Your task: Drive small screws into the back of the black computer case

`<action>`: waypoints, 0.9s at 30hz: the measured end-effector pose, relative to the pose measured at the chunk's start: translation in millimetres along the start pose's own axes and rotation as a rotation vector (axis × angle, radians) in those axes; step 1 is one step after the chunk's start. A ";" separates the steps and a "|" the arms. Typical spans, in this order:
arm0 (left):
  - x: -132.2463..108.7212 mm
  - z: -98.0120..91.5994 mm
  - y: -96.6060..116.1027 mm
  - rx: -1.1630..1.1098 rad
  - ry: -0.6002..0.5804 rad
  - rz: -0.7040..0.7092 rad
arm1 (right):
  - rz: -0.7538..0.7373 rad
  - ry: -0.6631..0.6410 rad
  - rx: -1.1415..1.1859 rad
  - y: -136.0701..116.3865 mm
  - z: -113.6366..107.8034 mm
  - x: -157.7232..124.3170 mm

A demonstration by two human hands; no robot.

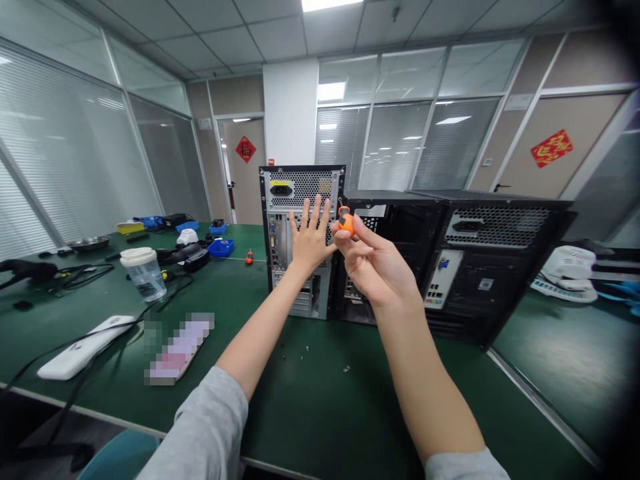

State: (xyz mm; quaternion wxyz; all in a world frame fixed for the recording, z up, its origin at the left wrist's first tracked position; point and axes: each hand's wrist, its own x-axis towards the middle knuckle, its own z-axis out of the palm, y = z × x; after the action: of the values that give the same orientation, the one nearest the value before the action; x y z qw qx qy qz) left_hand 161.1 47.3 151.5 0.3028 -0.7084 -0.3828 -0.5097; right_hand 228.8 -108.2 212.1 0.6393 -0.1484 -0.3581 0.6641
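Observation:
My left hand [309, 239] lies flat with fingers spread against the rear panel of a silver-backed computer case [290, 200] standing upright on the green table [320, 400]. My right hand [370, 263] is closed round a small orange-handled screwdriver [345, 220], held at the case's right rear edge, near the top. A black computer case [480, 260] stands right beside it, partly hidden behind my right hand.
Small loose screws [346, 368] lie on the table in front of the cases. To the left are a clear lidded jar [143, 272], a white device [83, 347] with black cables, blue bins [221, 248] and another small orange screwdriver [249, 257]. White items [567, 270] sit at far right.

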 end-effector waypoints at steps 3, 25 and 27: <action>-0.1 -0.4 0.4 -0.014 -0.006 -0.002 | 0.012 -0.014 0.015 -0.2 0.0 -0.1; 0.4 -3.6 1.2 0.001 -0.027 0.004 | -0.004 -0.063 -0.021 2.5 -1.8 -0.9; 0.4 -3.6 1.2 0.002 -0.030 -0.001 | -0.035 -0.067 -0.086 2.3 -1.7 -1.5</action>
State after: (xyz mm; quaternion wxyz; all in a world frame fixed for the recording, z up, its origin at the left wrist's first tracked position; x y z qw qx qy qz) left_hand 160.5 43.8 152.9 0.2975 -0.7155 -0.3885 -0.4986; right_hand 228.4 -109.0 209.0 0.6315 -0.1469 -0.4100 0.6415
